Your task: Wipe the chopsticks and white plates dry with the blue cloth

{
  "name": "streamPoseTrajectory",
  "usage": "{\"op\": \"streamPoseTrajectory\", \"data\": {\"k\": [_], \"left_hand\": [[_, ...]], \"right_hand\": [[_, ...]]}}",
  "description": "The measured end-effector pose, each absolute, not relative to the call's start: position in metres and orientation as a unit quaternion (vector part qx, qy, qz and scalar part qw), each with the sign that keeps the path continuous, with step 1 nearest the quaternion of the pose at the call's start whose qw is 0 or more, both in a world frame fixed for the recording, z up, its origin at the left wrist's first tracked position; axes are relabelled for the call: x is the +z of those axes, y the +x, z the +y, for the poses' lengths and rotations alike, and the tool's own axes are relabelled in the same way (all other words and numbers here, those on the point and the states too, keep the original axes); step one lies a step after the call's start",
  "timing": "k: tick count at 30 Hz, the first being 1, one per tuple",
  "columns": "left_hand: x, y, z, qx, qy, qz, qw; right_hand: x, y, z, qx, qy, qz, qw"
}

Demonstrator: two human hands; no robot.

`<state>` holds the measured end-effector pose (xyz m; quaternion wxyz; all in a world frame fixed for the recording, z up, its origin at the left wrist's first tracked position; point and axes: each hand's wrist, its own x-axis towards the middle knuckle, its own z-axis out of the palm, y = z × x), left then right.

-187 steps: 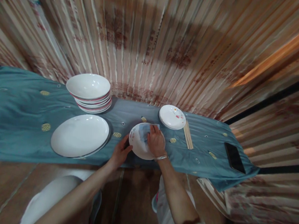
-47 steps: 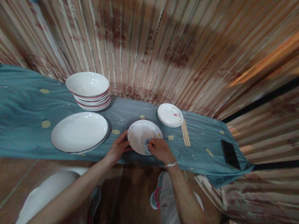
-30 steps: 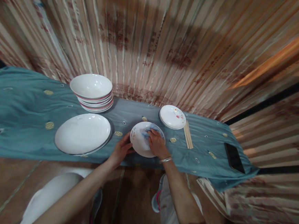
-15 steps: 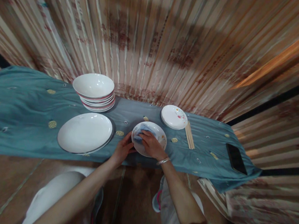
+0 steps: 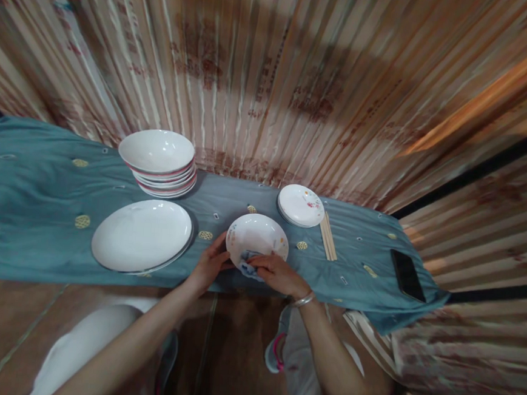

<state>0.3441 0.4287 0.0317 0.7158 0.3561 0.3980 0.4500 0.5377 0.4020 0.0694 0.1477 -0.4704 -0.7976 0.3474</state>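
Observation:
A small white plate (image 5: 257, 236) with a flower print lies on the teal cloth (image 5: 29, 215) near its front edge. My left hand (image 5: 210, 265) grips the plate's left rim. My right hand (image 5: 278, 273) presses a blue-white rag (image 5: 248, 263) onto the near part of the plate; most of the rag is hidden under my fingers. A metal bangle circles my right wrist.
A large white plate (image 5: 142, 235) lies to the left, with a stack of white bowls (image 5: 158, 160) behind it. Behind on the right are small flowered plates (image 5: 300, 205), chopsticks (image 5: 328, 235) and a black phone (image 5: 406, 274). A striped curtain hangs at the back.
My right hand has kept moving the rag around on the small plate, from its far left part to its near edge. My left hand stays on the rim.

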Motion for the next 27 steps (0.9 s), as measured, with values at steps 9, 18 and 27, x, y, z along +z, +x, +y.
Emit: {"op": "streamPoseTrajectory", "data": {"k": [9, 18, 27], "left_hand": [[0.031, 0.343, 0.429, 0.451, 0.355, 0.395, 0.717], [0.032, 0.344, 0.429, 0.448, 0.347, 0.403, 0.718], [0.033, 0.344, 0.429, 0.45, 0.351, 0.399, 0.717]], "right_hand": [[0.068, 0.558, 0.387, 0.21, -0.565, -0.788, 0.126], [0.057, 0.567, 0.393, 0.062, -0.631, -0.764, 0.122], [0.033, 0.575, 0.418, 0.025, -0.637, -0.747, 0.186]]}}
